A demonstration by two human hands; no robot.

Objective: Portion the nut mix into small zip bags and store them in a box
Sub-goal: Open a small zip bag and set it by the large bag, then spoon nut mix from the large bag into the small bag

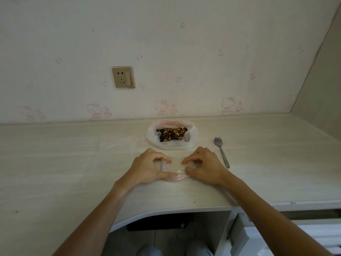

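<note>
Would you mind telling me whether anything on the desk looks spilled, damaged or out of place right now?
Nothing stands out. The nut mix sits inside its open plastic bag, the spoon lies flat beside it, and the left hand and right hand hold a small zip bag on the desk.

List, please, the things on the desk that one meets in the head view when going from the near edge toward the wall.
Small zip bag held between the left hand and the right hand → spoon → large bag of nut mix → wall socket above the desk.
</note>
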